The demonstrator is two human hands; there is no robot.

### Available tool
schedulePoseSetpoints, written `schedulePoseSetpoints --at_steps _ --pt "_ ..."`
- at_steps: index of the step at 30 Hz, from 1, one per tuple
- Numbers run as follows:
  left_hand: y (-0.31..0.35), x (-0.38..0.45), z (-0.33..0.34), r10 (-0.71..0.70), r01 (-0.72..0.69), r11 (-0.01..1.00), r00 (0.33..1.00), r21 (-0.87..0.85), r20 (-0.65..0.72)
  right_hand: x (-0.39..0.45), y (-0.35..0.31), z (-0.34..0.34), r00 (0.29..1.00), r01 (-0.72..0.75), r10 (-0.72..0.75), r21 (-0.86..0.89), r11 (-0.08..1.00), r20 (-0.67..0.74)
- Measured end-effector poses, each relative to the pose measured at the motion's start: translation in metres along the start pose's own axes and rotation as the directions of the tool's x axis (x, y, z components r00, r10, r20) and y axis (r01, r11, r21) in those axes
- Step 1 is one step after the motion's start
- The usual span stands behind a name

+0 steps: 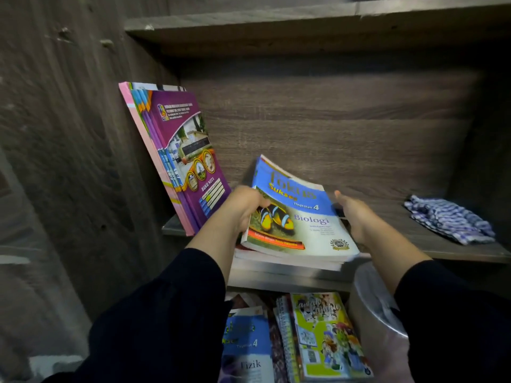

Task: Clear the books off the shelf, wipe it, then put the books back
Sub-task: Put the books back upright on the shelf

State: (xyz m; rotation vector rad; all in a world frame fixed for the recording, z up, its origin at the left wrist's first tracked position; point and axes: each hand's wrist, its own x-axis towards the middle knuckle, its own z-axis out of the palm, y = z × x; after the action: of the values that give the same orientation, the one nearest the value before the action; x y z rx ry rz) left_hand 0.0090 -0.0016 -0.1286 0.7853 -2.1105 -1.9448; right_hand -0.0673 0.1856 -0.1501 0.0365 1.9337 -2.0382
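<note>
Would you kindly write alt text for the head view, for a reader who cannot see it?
Both hands, left and right, hold a stack topped by a Biologi book at the front of a wooden shelf. Purple notebooks lean at the left, a checked cloth lies at the right, and more books lie below.

Dim, uneven light — deep shadow under the upper dark wooden shelf board [304, 26] and in the corners; left edge smeared with blur, lines bowed by wide-angle distortion.
</note>
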Motion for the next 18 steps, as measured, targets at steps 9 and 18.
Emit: schedulePoseSetpoints --at_steps 9,18 --pt "0.021 -0.015 -0.046 0.339 -0.524 0.821 0.767 -0.227 -0.544 -0.005 0.003 0.0 1.0 -0.004 0.004 -0.041 0.999 -0.003" --pt "-0.018 -0.006 -0.053 0.413 -0.391 0.903 0.687 0.175 -0.598 -0.003 0.003 -0.001 0.999 -0.047 0.048 -0.057 0.997 0.022"
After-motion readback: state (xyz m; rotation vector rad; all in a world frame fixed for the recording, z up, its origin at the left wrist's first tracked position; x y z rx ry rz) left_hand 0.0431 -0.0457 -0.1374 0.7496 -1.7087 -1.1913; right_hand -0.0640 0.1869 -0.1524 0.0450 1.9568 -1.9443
